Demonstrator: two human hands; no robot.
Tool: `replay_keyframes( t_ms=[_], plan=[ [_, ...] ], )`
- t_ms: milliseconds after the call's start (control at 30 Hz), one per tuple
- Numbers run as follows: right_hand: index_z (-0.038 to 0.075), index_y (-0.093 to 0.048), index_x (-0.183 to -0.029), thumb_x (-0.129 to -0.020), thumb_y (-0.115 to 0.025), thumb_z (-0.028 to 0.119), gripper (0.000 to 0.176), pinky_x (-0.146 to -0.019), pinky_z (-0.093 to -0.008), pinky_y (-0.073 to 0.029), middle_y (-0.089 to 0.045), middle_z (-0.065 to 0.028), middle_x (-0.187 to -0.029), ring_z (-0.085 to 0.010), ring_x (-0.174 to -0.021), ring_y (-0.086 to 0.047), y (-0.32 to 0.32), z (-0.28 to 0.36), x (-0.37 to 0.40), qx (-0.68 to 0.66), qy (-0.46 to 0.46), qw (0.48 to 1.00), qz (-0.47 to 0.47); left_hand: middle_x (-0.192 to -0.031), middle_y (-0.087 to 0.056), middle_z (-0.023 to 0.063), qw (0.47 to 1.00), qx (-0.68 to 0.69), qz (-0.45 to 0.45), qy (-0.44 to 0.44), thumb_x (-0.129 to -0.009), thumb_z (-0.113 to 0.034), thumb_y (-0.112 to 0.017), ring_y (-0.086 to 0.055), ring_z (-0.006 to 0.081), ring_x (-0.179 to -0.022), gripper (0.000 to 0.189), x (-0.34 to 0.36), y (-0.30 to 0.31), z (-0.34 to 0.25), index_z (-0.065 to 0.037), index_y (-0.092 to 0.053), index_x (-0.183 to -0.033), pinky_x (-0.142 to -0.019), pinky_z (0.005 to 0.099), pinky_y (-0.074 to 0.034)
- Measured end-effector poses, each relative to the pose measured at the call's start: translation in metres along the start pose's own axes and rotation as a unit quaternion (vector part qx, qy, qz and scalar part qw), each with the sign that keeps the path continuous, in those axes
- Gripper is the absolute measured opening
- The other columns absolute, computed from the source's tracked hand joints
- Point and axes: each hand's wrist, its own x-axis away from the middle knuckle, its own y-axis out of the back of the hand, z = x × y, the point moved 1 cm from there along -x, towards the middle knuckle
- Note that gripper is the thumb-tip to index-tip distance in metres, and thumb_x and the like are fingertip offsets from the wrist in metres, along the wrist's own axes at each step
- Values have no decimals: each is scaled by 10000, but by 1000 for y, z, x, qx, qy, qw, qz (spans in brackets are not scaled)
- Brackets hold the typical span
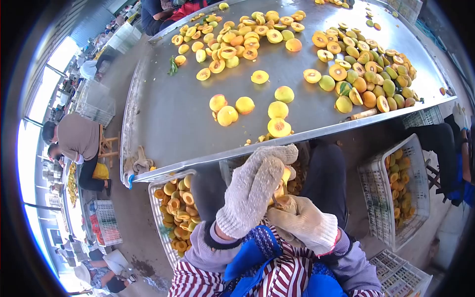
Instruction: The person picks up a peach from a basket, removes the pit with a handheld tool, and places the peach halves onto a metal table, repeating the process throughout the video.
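My left hand (260, 190), in a knitted grey-white glove, is closed around a yellow peach piece (282, 184), held over my lap. Most of the fruit is hidden behind the gloved fingers. My right hand (304, 222), also gloved, is closed right beside the fruit. A small dark tip shows at its fingers, but what it grips is mostly hidden. Just past my hands, at the near table edge, lie a cut peach half (279, 127) and a few more peaches (284, 94).
The metal table (173, 128) carries piles of peach halves (366, 69). A wooden handle (363, 115) lies near its edge. Crates of peach halves (154, 198) (391, 232) flank my legs. Gloves (142, 161) lie at the left corner. Other people (81, 138) sit nearby.
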Motion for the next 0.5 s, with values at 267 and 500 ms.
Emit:
replay_keyframes(
  t_ms=[267, 500],
  plan=[
    [63, -588, -851, -969, -651, 305, 277, -381, -219, -345, -525, 22, -576, -60, -418, -454, 5, 2, 2, -25, -20, 997, 69, -1146, -663, 143, 922, -190, -88, -325, -1025, -474, -521, -659, 232, -1021, 528, -1, -2, 27, -2, -595, -1250, -897, 358, -524],
    [32, -613, -916, -940, -683, 254, 235, -413, -227, -369, -548, 12, -625, -67, -457, -479, -11, 3, -4, 84, 49, 993, -68, -1277, -616, 135, 982, 184, 32, -1, -1023, -303, -580, -627, 203, -1093, 459, 8, 3, 9, 7, -524, -1358, -954, 351, -513]
  ],
)
